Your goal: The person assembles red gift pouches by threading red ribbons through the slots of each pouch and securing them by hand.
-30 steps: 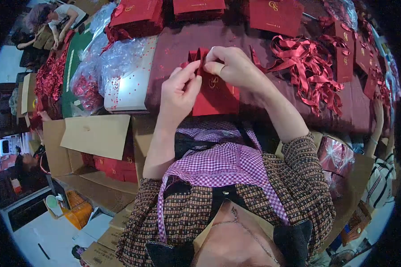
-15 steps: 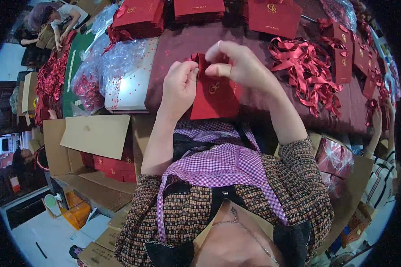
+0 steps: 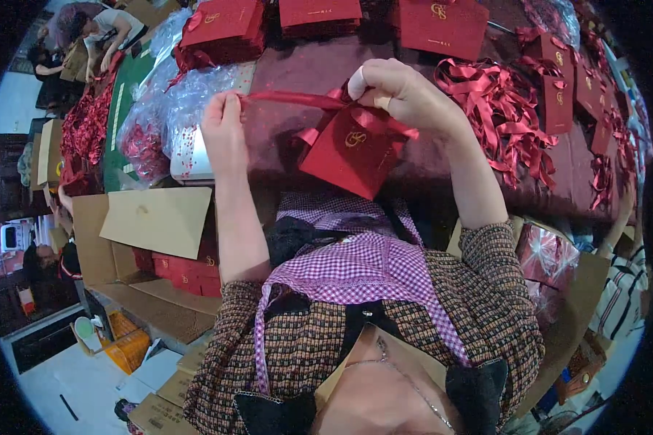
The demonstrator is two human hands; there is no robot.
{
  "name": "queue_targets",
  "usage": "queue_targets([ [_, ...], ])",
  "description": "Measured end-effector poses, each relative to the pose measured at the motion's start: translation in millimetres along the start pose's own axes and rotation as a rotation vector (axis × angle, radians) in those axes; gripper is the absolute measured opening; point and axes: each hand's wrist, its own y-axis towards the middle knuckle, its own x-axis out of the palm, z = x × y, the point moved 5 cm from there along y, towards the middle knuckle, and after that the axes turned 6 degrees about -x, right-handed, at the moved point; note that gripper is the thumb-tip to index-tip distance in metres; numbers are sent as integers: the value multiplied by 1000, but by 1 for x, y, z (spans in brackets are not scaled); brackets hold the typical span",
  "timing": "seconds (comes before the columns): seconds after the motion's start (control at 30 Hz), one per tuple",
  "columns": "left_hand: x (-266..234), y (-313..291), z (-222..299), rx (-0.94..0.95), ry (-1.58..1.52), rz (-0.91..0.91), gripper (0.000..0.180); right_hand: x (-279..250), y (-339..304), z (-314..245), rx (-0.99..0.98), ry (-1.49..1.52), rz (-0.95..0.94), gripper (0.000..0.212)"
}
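A small red gift bag [image 3: 348, 161] with a gold emblem hangs tilted over the near edge of the table, one corner pointing down. From its top a shiny red ribbon [image 3: 294, 98] runs taut to the left. My left hand [image 3: 226, 134] pinches the far end of that ribbon between thumb and fingers. At the bag's top, my right hand [image 3: 406, 98] is closed on the ribbon, with a white wrap on one finger. Loose ribbon ends stick out on both sides of the bag. My right fingers hide where the ribbon meets the bag.
Stacks of red bags [image 3: 442, 27] line the far side of the dark red table [image 3: 283, 148]. Loose ribbons [image 3: 493, 116] lie heaped at right. Clear plastic bags [image 3: 196, 109] sit at left, above an open cardboard box [image 3: 149, 297]. Other people work at both sides.
My left hand has moved left from the bag, drawing the ribbon out straight. The bag has turned from upright to tilted, and my right hand has closed at its top.
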Motion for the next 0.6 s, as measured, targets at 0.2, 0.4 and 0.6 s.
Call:
queue_targets([
  [0.2,22,-46,40,358,566,-100,14,10,-1,22,119,68,16,13],
  [0.4,65,-65,13,440,760,-360,18,23,1,37,230,186,16,18],
  [0.6,45,-40,-20,236,695,-221,17,-2,-41,52,332,150,213,29],
])
